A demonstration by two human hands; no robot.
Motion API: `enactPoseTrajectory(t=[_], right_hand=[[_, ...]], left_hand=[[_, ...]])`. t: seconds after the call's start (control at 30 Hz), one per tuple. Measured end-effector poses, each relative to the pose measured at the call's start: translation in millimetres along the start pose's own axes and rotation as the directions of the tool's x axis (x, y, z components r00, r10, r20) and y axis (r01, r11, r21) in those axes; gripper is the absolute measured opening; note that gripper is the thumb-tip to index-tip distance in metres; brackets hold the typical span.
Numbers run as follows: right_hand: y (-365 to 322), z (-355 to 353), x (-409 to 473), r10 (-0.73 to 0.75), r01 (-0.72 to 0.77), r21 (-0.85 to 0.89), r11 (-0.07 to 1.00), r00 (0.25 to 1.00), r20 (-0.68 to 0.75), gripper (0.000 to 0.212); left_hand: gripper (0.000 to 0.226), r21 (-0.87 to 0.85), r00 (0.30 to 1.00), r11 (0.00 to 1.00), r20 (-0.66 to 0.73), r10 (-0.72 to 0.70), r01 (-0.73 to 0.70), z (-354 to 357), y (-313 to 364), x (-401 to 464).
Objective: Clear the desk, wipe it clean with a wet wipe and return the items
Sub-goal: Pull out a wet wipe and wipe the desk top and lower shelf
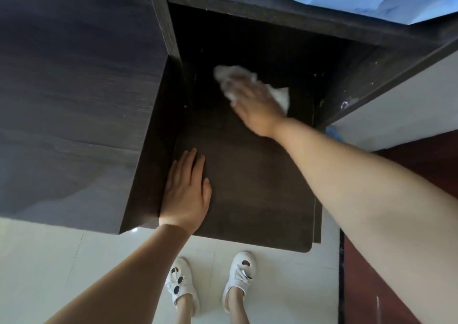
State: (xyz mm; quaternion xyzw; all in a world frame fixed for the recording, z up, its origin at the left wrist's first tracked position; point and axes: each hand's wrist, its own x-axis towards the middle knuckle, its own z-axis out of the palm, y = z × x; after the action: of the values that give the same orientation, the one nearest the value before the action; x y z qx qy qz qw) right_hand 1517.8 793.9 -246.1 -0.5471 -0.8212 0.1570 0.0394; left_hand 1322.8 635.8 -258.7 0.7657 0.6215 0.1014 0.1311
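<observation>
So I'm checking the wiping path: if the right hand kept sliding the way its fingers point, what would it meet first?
Probably the dark upright side panel at the far left; the right hand, pressing the wet wipe, has bare desk surface ahead until then.

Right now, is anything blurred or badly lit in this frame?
Head view: the right hand and white wipe smear with motion blur; the left hand stays sharp; the dark desk is dim at the back; wide-angle distortion bends the edges.
</observation>
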Motion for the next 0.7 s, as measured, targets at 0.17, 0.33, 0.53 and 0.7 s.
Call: enactPoseTrajectory(t=[0.17, 0.33, 0.53, 0.7], right_hand=[[47.1, -4.5, -25.9, 0.609, -0.597, 0.123, 0.793, 0.786, -0.111, 0.051], [29.6, -3.3, -12.4, 0.833, -0.804, 0.244, 0.543, 0.553, -0.031, 0.059], [18.8, 0.8, -65.1, 0.660, -0.627, 0.244, 0.740, 0.747, -0.078, 0.057], [-71.5, 47.2, -196.2, 0.641, -0.633, 0.102, 0.768, 0.756, -0.136, 0.063]], left_hand=[[0.048, 0.028, 1.000, 1.000, 0.027, -0.006, 0.005, -1.9, 1.6, 1.0], [0.046, 0.033, 0.999, 0.999, 0.034, -0.008, 0.007, -3.5, 1.6, -0.5], [0.048, 0.021, 0.999, 1.000, 0.033, 0.003, -0.004, -0.3, -0.1, -1.0], [0.050, 0.026, 0.998, 1.000, 0.063, -0.019, 0.017, -2.0, 1.6, -2.2]])
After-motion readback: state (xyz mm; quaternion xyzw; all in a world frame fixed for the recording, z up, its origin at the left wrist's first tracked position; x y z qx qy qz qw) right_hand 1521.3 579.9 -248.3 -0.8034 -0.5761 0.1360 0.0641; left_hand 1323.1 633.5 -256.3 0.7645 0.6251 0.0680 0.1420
